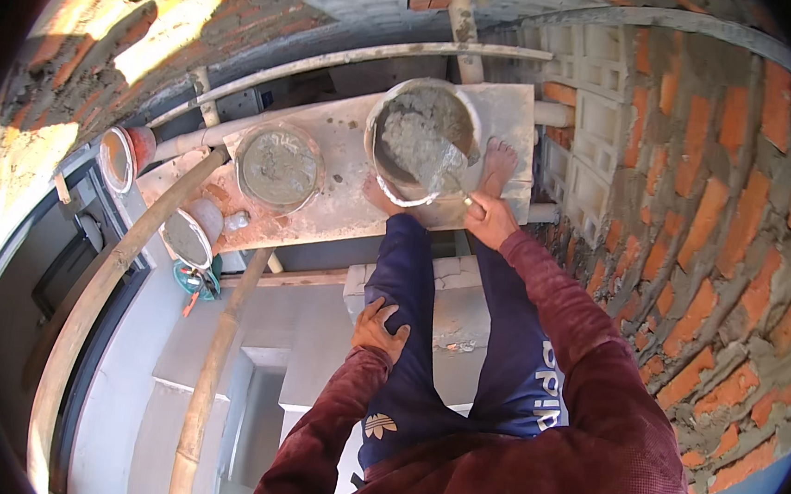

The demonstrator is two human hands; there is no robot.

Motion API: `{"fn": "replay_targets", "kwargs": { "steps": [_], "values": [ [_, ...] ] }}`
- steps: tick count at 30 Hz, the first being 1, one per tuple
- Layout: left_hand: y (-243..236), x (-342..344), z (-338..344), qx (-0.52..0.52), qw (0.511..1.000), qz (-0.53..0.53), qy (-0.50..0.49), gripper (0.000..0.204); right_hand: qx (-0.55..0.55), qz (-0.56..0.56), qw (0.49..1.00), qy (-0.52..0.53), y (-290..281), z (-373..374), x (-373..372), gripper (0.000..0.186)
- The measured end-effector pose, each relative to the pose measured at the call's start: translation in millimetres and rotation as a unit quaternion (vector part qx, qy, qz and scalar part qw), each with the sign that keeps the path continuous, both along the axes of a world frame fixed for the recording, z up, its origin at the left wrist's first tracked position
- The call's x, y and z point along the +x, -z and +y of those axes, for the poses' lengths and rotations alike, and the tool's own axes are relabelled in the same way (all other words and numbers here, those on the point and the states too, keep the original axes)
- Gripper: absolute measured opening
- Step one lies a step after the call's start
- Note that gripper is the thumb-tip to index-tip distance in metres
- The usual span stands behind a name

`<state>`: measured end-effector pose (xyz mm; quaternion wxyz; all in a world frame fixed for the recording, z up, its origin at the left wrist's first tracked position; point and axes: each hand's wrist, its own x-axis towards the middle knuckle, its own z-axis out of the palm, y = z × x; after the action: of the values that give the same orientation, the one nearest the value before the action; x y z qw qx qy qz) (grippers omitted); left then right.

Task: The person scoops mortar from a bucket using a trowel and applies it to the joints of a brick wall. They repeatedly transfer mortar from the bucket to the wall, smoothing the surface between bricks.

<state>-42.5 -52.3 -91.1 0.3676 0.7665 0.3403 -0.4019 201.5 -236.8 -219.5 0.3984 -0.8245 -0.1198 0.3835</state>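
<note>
My right hand (491, 219) grips the handle of a trowel (444, 170), whose blade rests in grey mortar in a large bucket (376, 143) between my bare feet (499, 167) on a plank platform (346, 187). My left hand (380, 331) lies on my left thigh with its fingers apart, holding nothing. A second bucket of smooth grey mortar (277, 168) stands to the left of the large one.
Further left are a red-rimmed bucket (122, 159), a smaller mortar bucket (187, 237) and a teal object (196, 280). Bamboo poles (219, 363) cross the left. A rough brick wall (719, 272) rises at the right, beside pale vent blocks (591, 123). Below is grey concrete (270, 311).
</note>
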Motion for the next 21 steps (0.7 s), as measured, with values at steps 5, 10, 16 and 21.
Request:
{"fn": "replay_targets", "kwargs": {
  "steps": [5, 10, 16, 21],
  "values": [
    [-8.5, -24.2, 5.6, 0.008, 0.995, -0.087, -0.042, 0.052, 0.131, -0.008, 0.991, -0.027, -191.6, -9.8, 19.9, 0.013],
    [-14.8, 14.7, 16.8, 0.021, 0.986, -0.158, 0.046, 0.054, 0.038, -0.031, 0.998, -0.049, -464.8, -20.4, 128.2, 0.023],
    [-79.1, 70.5, 53.7, 0.069, 0.979, -0.191, 0.008, 0.051, 0.244, -0.004, 0.968, 0.058, -677.2, -57.0, 211.5, 0.030],
    [-116.8, 99.4, 79.9, 0.042, 0.979, -0.200, -0.022, 0.058, 0.440, 0.020, 0.863, 0.247, -678.4, -102.0, 321.1, 0.016]
  ]
}}
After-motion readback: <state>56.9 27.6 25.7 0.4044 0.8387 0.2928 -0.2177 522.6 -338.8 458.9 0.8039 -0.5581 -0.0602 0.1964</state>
